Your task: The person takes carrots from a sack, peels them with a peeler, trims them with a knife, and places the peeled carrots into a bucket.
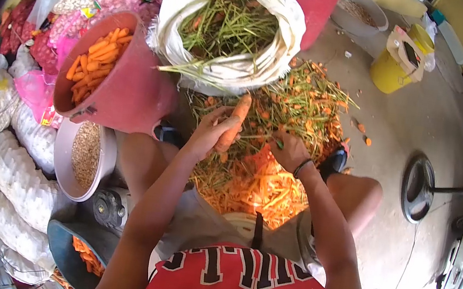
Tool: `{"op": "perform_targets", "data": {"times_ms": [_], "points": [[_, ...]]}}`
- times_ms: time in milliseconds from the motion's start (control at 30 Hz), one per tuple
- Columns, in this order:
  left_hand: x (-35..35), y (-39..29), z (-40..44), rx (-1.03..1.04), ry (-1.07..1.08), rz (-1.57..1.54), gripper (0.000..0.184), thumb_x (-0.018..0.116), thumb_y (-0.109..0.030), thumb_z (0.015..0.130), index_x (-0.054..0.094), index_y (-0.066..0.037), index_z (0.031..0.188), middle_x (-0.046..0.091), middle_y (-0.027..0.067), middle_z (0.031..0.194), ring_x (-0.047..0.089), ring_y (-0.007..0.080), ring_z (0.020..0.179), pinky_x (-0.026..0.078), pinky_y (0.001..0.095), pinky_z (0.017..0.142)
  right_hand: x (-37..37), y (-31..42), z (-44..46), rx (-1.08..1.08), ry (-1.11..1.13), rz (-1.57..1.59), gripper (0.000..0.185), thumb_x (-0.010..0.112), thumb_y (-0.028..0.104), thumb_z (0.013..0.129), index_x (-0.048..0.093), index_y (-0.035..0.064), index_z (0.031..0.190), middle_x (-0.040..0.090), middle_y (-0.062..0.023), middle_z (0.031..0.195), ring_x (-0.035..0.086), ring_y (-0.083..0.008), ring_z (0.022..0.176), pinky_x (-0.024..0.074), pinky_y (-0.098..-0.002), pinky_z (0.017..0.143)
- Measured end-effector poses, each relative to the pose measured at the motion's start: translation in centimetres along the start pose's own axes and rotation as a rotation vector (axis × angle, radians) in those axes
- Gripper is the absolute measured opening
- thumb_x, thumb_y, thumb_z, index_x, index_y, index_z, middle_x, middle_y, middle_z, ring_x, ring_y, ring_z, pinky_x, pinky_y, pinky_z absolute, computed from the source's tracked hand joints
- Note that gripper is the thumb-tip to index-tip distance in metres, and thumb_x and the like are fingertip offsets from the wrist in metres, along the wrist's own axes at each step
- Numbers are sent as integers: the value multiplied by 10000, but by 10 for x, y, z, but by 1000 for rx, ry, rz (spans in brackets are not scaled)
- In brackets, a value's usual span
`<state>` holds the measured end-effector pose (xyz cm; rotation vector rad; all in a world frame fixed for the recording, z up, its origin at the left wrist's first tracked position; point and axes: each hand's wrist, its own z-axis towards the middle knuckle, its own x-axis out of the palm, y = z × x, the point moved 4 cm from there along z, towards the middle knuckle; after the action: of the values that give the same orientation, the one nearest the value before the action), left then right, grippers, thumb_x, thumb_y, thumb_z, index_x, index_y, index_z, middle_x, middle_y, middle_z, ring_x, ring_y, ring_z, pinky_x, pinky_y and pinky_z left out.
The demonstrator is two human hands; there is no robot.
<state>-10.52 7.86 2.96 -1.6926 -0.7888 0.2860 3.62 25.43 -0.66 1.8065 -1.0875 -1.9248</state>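
Note:
My left hand (212, 132) is closed around a large orange carrot (236, 123), held upright with a slight tilt above the pile of peelings. To its right, my right hand (290, 151) is closed on a small tool with a green part (279, 143); most of the tool is hidden by the fingers. The tool and the carrot are apart. Below both hands lie orange peel strips (261, 184). Cut green stems and carrot ends (314, 100) spread over the floor beyond them.
A white sack (173, 12) of stems stands ahead. The tilted red bucket (144, 94) at left holds carrots (98, 61). Beside it are a pale basin (64, 145), a dark bucket (60, 245) and filled sacks (20, 174). At right are a yellow bucket (386, 74) and a round black base (416, 188).

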Motion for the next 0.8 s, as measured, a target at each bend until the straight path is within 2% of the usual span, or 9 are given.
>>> {"op": "perform_targets", "data": {"times_ms": [133, 233, 267, 467, 567, 600, 700, 733, 800], "points": [[11, 13, -23, 148, 35, 301, 409, 641, -272, 919, 553, 20, 1191, 622, 80, 965, 620, 131, 844, 508, 283, 730, -11, 34, -18, -91, -122, 65, 220, 618, 144, 853, 639, -7, 1012, 675, -206, 908, 661, -366, 824, 515, -424, 727], [19, 13, -39, 152, 20, 446, 435, 666, -292, 898, 576, 28, 1179, 629, 78, 991, 601, 108, 863, 483, 260, 746, -12, 42, -20, -107, -133, 82, 227, 618, 143, 851, 636, -15, 1013, 672, -216, 904, 660, -375, 825, 516, -425, 727], [18, 23, -42, 103, -61, 453, 463, 677, -310, 887, 587, 34, 1183, 646, 85, 1022, 595, 106, 889, 477, 259, 781, -12, 44, -20, -106, -134, 106, 232, 620, 146, 847, 636, -19, 1009, 668, -229, 911, 656, -386, 830, 516, -427, 727], [32, 29, -48, 238, -50, 516, 442, 675, -311, 886, 623, 36, 1155, 668, 85, 1013, 608, 132, 904, 478, 285, 818, -1, 51, -19, -153, -18, -8, 269, 613, 151, 831, 635, -24, 1034, 662, -258, 923, 650, -395, 862, 520, -455, 769], [29, 38, -47, 245, 7, 541, 434, 668, -312, 892, 629, 29, 1158, 671, 80, 1006, 607, 132, 909, 474, 281, 820, 21, 27, -10, -43, 57, -27, 292, 615, 173, 829, 637, -19, 1048, 661, -248, 956, 645, -390, 895, 516, -453, 801], [30, 38, -45, 240, 45, 557, 432, 664, -312, 895, 629, 26, 1161, 672, 78, 1006, 606, 131, 912, 471, 278, 821, 28, 14, -6, 105, 248, -120, 320, 624, 225, 833, 647, -2, 1058, 669, -219, 981, 650, -377, 898, 520, -443, 811], [31, 27, -44, 179, 29, 336, 465, 649, -288, 909, 566, -14, 1274, 631, 76, 1136, 585, 129, 982, 467, 276, 845, 60, -50, 3, 166, 600, -455, 407, 647, 412, 831, 641, 38, 990, 670, -193, 923, 648, -364, 846, 512, -467, 765], [23, 31, -42, 118, -37, 167, 463, 629, -267, 919, 537, -27, 1304, 614, 74, 1173, 586, 130, 994, 474, 279, 846, 46, -33, 2, 143, 516, -314, 451, 698, 456, 800, 643, 48, 985, 666, -177, 998, 642, -333, 921, 507, -443, 808], [8, 47, -37, -1, -190, -205, 469, 590, -223, 941, 480, -54, 1365, 579, 70, 1247, 587, 133, 1018, 488, 284, 849, 9, 9, -4, 78, 281, -105, 520, 777, 404, 738, 638, 13, 1052, 672, -167, 999, 646, -327, 928, 516, -418, 803]]}}
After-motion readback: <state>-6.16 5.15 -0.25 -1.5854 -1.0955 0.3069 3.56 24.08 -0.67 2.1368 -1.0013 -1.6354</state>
